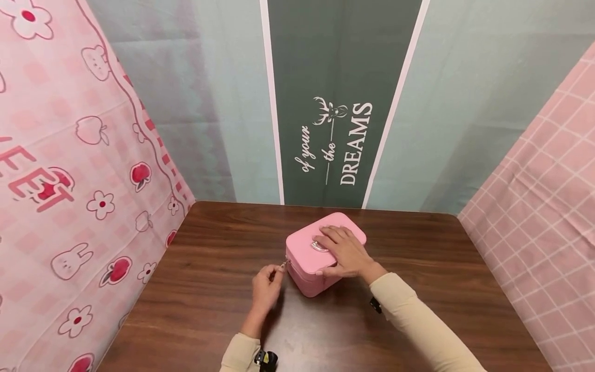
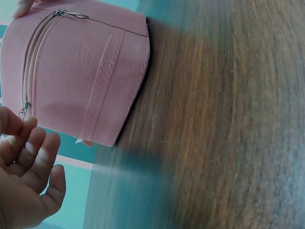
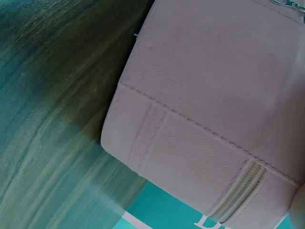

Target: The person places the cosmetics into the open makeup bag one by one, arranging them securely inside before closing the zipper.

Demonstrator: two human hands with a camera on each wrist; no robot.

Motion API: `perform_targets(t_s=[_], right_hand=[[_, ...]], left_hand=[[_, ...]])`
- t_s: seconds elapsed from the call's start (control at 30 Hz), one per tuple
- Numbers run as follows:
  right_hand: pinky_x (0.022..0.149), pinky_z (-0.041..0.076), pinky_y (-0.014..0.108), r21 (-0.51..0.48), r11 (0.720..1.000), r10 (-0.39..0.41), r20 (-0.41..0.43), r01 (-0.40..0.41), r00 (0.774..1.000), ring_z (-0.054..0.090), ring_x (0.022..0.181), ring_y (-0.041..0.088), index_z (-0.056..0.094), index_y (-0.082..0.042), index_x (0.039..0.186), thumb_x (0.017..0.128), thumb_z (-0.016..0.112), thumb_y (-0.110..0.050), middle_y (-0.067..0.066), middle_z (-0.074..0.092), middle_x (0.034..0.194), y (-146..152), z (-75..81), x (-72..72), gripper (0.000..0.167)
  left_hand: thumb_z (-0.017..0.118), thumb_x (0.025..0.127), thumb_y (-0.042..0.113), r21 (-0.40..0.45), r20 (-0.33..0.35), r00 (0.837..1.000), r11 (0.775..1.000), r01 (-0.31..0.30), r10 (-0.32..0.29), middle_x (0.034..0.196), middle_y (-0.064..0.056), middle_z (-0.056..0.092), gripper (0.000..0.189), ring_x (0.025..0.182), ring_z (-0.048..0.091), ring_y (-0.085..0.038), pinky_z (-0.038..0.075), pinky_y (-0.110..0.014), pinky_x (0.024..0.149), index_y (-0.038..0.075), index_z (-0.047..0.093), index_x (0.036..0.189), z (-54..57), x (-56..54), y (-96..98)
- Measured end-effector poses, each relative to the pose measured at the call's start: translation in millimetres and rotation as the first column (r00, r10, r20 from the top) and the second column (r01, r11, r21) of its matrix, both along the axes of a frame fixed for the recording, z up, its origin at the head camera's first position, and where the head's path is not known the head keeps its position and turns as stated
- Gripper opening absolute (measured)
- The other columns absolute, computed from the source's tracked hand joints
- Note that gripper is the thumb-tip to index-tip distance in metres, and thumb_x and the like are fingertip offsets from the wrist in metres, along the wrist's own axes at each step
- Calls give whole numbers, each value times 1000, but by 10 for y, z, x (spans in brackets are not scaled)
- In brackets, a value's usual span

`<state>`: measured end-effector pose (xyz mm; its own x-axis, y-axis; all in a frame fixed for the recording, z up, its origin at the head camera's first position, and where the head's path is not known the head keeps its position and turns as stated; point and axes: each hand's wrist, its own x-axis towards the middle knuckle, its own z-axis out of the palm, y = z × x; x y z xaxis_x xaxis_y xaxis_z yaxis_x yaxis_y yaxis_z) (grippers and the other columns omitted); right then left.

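Note:
A pink zippered case point(image 1: 307, 253) with rounded corners sits on the table, its lid down. My left hand point(image 1: 267, 287) is at its near left corner, where thumb and forefinger pinch a zipper pull point(image 2: 24, 109). In the left wrist view the zipper point(image 2: 32, 62) runs along the side, with a second pull point(image 2: 74, 15) at its other end. My right hand point(image 1: 347, 252) rests on the lid beside a silver metal piece point(image 1: 319, 247), fingers extended across the top and thumb at the front edge. Only a sliver of that hand shows in the right wrist view.
The brown wooden table point(image 1: 209, 258) carries the case near its middle. Behind it hangs a green and blue printed curtain point(image 1: 321, 62). Pink patterned cloths stand at the left point(image 1: 93, 170) and right point(image 1: 534, 206). Each wrist wears a black camera.

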<state>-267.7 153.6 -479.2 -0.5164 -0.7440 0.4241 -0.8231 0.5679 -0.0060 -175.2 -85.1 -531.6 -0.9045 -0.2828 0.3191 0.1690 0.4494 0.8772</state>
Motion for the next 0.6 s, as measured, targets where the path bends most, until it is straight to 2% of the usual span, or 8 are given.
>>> perform_targets(t_s=[0.13,0.3,0.4,0.6], right_hand=[[96,27,51,-4,998,-66,-1,66,998,37,123,29,51,-18,130,72,41,-79,10,46,132,-2,-32,27,85],[95,28,53,-21,982,-189,-5,189,982,40,121,29,53,-19,128,71,43,-79,10,47,131,-135,-65,100,83],[93,28,53,-25,965,-261,-19,260,965,41,119,29,54,-18,126,70,45,-77,12,48,129,-243,-63,140,82],[91,28,55,-62,911,-409,-9,408,913,41,117,31,54,-17,123,69,48,-75,14,49,127,-377,-66,209,79]], left_hand=[[62,80,6,-22,-22,998,999,50,-50,71,8,56,10,62,49,-7,40,-25,56,11,66,72,-19,-1,16],[58,81,4,-80,-104,990,993,88,-96,68,8,49,15,62,46,-10,38,-26,55,11,58,68,-28,-43,28],[56,80,2,-82,-123,988,993,87,-97,68,8,48,18,62,46,-11,37,-27,55,13,55,66,-23,-54,33],[57,78,1,-35,-83,989,992,118,-121,66,10,47,21,60,45,-8,37,-26,54,16,53,63,-27,-18,59]])
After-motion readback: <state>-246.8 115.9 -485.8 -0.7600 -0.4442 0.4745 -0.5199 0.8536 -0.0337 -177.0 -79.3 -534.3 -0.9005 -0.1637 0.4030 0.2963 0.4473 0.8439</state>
